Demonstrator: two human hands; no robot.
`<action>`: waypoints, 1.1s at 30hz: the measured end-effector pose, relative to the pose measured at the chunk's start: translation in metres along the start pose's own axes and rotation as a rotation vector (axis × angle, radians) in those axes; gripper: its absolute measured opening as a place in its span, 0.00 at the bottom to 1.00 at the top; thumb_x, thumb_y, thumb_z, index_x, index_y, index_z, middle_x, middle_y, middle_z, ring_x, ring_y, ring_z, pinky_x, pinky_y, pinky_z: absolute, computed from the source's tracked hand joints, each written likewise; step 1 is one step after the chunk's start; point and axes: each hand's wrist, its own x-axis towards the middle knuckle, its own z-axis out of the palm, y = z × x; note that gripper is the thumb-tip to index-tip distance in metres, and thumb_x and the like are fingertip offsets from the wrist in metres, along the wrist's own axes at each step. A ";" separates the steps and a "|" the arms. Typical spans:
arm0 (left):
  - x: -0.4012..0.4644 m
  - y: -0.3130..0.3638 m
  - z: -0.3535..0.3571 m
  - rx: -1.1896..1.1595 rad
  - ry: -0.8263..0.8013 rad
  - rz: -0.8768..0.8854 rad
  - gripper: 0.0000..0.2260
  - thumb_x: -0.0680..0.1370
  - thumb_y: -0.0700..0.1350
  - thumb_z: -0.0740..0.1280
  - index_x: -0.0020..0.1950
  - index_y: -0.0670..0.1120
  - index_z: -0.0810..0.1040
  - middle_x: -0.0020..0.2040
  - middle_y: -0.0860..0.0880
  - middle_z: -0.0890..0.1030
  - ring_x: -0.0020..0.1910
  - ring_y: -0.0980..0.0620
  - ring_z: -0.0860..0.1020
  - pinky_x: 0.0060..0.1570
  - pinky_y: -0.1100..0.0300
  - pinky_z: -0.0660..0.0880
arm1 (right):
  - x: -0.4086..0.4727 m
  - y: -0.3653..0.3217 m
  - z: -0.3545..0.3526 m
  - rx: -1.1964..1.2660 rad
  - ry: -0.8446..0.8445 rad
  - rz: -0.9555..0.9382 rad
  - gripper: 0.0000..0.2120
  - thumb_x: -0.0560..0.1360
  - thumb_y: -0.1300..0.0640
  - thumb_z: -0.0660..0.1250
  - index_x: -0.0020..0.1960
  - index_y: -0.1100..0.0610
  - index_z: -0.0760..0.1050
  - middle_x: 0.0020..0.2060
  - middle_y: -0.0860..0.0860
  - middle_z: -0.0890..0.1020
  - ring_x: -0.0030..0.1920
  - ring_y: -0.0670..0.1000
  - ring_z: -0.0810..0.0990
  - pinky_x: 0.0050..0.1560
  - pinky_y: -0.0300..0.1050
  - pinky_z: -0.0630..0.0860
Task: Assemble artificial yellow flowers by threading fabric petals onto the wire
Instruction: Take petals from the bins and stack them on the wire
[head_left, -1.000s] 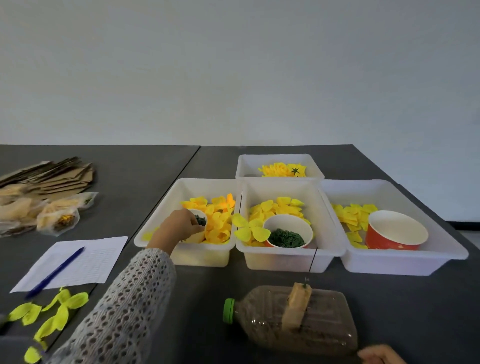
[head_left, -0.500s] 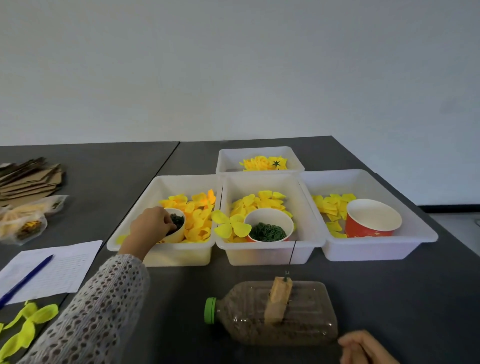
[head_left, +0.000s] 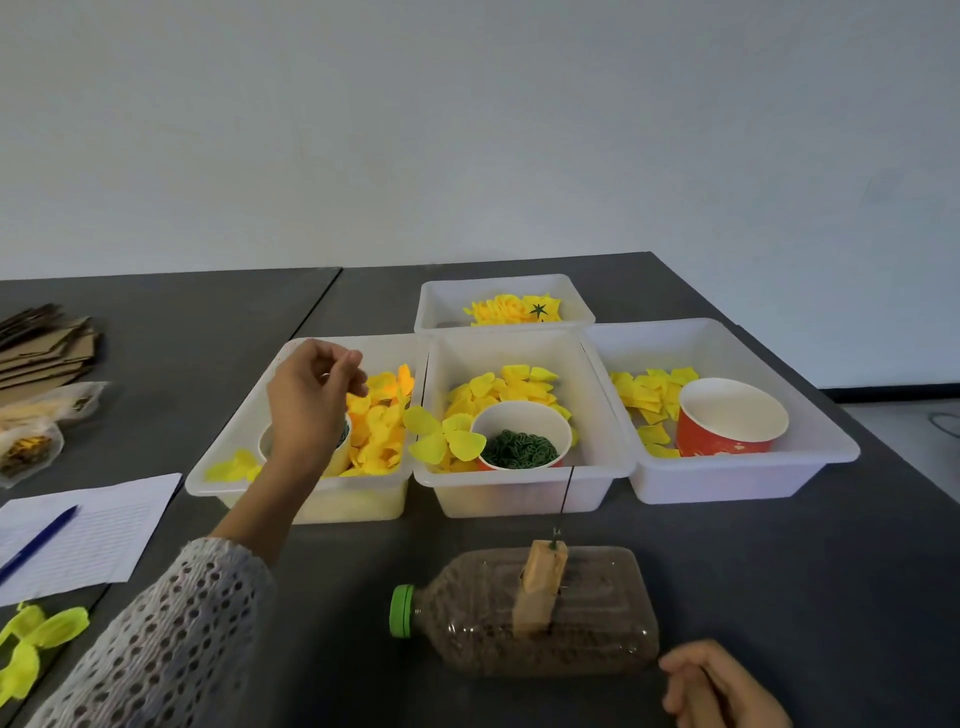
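Our left hand (head_left: 311, 400) hangs above the left tray (head_left: 244, 457), fingertips pinched together as if on some small piece from the cup (head_left: 340, 449) just beneath it; whatever it carries is too small to make out, so we cannot tell if the pinch is full. Our right hand (head_left: 719, 686) sits low at the near edge, fingers curled loosely, just beside the base of the bottle (head_left: 524, 618), seemingly there to steady it; we cannot tell if it grips anything. The bottle lies on its side on the table (head_left: 779, 571), between our 2 hands, weighted with dark filling so the wire (head_left: 567, 499) stuck through the block (head_left: 540, 587) on it stands upright and bare, ready for threading. Petals (head_left: 384, 415) fill the tray just right of the left hand, and a 4-lobed petal piece (head_left: 441, 434) rests on the rim between that tray and the next, within easy reach. Nothing is on the wire yet, so we judge this flower is just beginning.
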 end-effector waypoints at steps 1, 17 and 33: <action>-0.009 0.010 0.004 -0.054 -0.035 -0.020 0.05 0.79 0.40 0.67 0.46 0.39 0.78 0.36 0.46 0.83 0.32 0.57 0.80 0.32 0.66 0.74 | 0.001 -0.003 0.000 0.015 0.101 0.063 0.14 0.76 0.75 0.59 0.37 0.65 0.77 0.25 0.61 0.78 0.26 0.44 0.76 0.34 0.34 0.73; -0.103 0.096 0.070 -0.301 -0.738 0.154 0.06 0.74 0.38 0.74 0.39 0.46 0.81 0.37 0.51 0.81 0.38 0.54 0.76 0.39 0.63 0.73 | -0.009 0.002 0.005 -0.169 0.242 -0.032 0.20 0.75 0.73 0.61 0.35 0.52 0.78 0.28 0.55 0.80 0.26 0.48 0.76 0.31 0.36 0.73; -0.096 0.113 0.066 -0.055 -0.824 0.206 0.06 0.73 0.42 0.76 0.38 0.45 0.81 0.35 0.52 0.80 0.34 0.58 0.74 0.37 0.64 0.71 | -0.006 0.011 0.000 -0.184 0.179 -0.005 0.24 0.75 0.71 0.62 0.37 0.42 0.77 0.31 0.53 0.81 0.28 0.47 0.78 0.34 0.41 0.76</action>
